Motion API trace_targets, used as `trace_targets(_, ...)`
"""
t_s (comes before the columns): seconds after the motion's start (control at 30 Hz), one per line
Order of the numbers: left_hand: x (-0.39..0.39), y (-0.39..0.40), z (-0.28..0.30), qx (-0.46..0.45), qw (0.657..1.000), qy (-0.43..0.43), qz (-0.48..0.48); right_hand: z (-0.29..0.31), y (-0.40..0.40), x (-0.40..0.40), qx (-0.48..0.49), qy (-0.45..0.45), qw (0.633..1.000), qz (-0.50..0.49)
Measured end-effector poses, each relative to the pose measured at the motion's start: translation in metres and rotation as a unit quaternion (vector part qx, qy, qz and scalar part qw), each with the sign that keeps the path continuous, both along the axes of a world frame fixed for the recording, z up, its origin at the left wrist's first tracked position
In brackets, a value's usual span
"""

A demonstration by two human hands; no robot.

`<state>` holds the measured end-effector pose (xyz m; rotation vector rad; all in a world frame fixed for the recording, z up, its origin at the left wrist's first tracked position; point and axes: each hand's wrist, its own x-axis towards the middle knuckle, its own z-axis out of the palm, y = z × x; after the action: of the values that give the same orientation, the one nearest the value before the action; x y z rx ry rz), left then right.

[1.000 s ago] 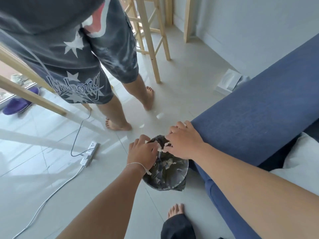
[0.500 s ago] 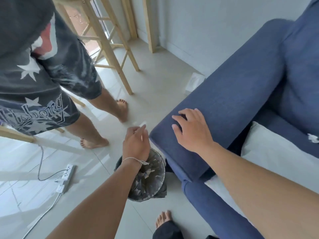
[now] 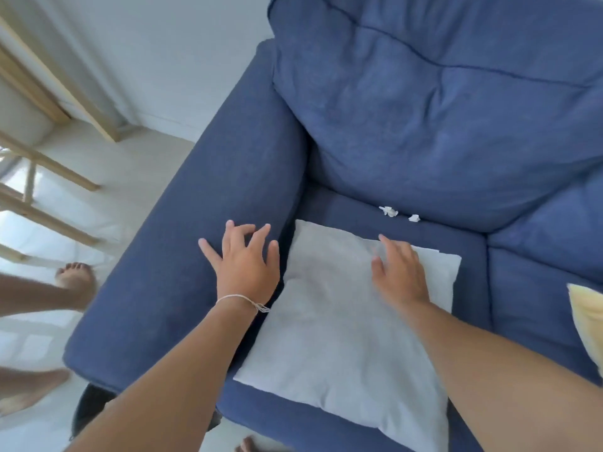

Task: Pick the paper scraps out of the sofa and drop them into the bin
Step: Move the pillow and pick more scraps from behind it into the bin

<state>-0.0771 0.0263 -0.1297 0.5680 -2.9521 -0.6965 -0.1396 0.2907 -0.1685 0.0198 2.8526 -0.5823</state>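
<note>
Two small white paper scraps lie on the blue sofa seat where it meets the back cushion, one left of the other. My right hand is open over the white pillow, a short way in front of the scraps and apart from them. My left hand is open with fingers spread above the sofa's left armrest. Only a dark edge of the bin shows at the bottom left, under my left forearm.
A yellow cushion pokes in at the right edge. Another person's bare legs and feet stand on the pale floor left of the sofa. Wooden stool legs rise at the far left.
The view has swung from the bin up to the sofa seat. Both hands have left the bin, empty; the right has moved over the pillow, the left over the armrest.
</note>
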Motion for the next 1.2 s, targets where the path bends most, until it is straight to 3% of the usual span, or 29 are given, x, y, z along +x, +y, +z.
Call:
trace_targets(0.2,-0.064,0.111,-0.04,0.102,0.983,-0.06,-0.137,-0.024,0.089,-0.023,0.0,-0.012,1.0,-0.028)
trace_targets(0.4,-0.118,0.196,-0.072,0.174,0.96,-0.157,-0.151,-0.055,0.106,-0.05,0.003,-0.041,0.999,0.025)
trace_targets(0.53,-0.136,0.21,-0.092,0.157,0.961,-0.181,-0.137,-0.079,0.099,-0.071,-0.029,-0.033,0.997,-0.059)
trace_targets(0.63,-0.151,0.207,-0.114,0.153,0.963,-0.185,-0.125,-0.097,0.083,-0.11,-0.052,0.014,0.984,-0.169)
trace_targets(0.83,-0.21,0.221,-0.145,0.1,0.987,-0.109,-0.07,-0.144,0.058,-0.16,-0.107,0.114,0.917,-0.366)
trace_targets(1.0,-0.232,0.243,-0.174,0.093,0.993,-0.067,-0.003,-0.171,0.056,-0.162,-0.1,0.165,0.898,-0.396)
trace_targets(1.13,-0.239,0.24,-0.181,0.163,0.984,-0.047,0.046,-0.176,0.06,-0.165,-0.14,0.181,0.887,-0.401)
trace_targets(1.2,-0.238,0.233,-0.176,0.212,0.974,-0.069,0.046,-0.172,0.065,-0.163,-0.163,0.147,0.895,-0.388)
